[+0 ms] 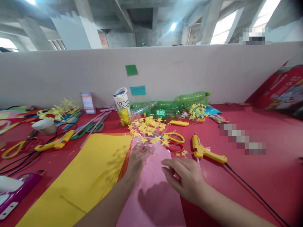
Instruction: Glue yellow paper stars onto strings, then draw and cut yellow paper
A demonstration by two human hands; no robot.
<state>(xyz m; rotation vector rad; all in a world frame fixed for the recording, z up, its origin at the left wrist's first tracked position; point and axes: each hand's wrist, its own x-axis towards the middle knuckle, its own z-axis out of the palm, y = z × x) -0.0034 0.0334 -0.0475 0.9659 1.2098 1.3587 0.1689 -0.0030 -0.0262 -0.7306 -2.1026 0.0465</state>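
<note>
The left hand (pixel 140 152) pinches a well-filled star cluster (pixel 149 125); the right hand (pixel 186 177), empty, parts its fingers; loose stars (pixel 184 153) seemingly remain unattached.

The yellow star spray (pixel 148 127), composed of flat, five-pointed pieces with clear plastic partly visible at its base, fans outward at the far end of the pink paper sheet (pixel 153 171).
</note>
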